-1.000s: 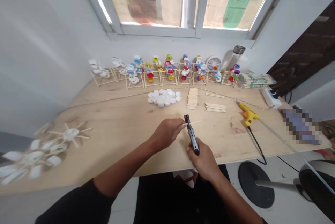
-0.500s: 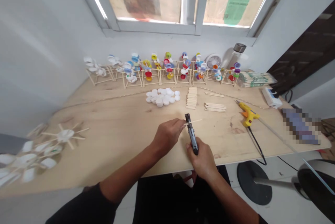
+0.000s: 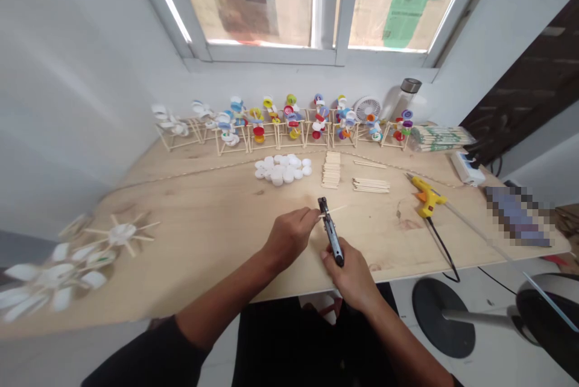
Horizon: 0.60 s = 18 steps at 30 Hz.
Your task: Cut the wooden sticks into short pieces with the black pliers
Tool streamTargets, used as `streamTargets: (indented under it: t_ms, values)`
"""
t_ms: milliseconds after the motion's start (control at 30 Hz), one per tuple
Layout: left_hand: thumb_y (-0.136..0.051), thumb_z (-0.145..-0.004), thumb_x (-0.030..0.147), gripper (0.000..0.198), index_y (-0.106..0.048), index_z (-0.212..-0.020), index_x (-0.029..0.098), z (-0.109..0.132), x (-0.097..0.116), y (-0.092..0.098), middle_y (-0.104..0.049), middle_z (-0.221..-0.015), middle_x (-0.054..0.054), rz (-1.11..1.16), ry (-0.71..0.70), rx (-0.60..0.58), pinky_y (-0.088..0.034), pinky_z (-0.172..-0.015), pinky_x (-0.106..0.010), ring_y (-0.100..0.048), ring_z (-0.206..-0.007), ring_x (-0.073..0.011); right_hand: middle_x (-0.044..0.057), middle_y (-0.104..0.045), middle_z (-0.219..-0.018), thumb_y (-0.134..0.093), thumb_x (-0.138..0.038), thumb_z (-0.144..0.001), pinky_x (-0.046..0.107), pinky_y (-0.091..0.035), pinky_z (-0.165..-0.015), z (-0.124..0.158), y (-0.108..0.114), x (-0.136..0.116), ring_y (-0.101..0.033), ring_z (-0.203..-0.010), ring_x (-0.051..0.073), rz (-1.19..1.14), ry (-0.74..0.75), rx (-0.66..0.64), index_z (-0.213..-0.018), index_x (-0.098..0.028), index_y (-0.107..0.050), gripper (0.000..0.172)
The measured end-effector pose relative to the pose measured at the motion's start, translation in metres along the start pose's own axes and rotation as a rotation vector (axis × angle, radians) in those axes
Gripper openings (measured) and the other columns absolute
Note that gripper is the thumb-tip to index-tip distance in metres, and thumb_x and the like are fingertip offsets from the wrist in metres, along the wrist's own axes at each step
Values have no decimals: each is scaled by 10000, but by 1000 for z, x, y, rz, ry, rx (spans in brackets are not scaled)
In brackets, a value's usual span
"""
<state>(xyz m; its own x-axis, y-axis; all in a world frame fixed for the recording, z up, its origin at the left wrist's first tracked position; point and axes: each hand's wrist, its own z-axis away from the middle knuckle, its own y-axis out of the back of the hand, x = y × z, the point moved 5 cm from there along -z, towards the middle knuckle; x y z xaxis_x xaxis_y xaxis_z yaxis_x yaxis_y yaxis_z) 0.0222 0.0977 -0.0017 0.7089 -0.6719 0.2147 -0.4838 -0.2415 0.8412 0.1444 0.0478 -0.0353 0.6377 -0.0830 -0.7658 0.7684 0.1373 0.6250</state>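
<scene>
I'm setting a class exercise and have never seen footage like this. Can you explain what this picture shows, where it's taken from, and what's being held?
No machine here: these are a person's two bare hands, filmed by a camera worn on their head, looking forward and down. The left hand pinches a thin wooden stick. The right hand grips a dark metal hand tool, perhaps a cutter, which crosses the stick. On the plywood table lie white bottle caps, stacked craft sticks and a yellow glue gun. Along the back stand stick frames hung with coloured caps.
</scene>
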Motion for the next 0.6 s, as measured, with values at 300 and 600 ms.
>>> streamTargets:
  t_ms: [300, 600]
  values:
    - [-350, -881, 258, 251, -566, -816, 147, -10, -11, 6, -569, -611, 2, 348, 126, -208, -386, -529, -188, -521, -538, -92, 5, -578, -652, -462, -329, -792, 234, -338, -565, 0, 0, -1, -538, -612, 154, 12, -12, -21, -753, -184, -517, 160]
    - [-375, -872, 260, 242, -573, -785, 152, -15, -17, 4, -602, -659, -12, 352, 122, -216, -402, -551, -198, -547, -579, -106, 26, -614, -670, -473, -277, -778, 229, -343, -564, -7, -3, 3, -553, -612, 161, 87, -42, 5, -759, -183, -535, 114]
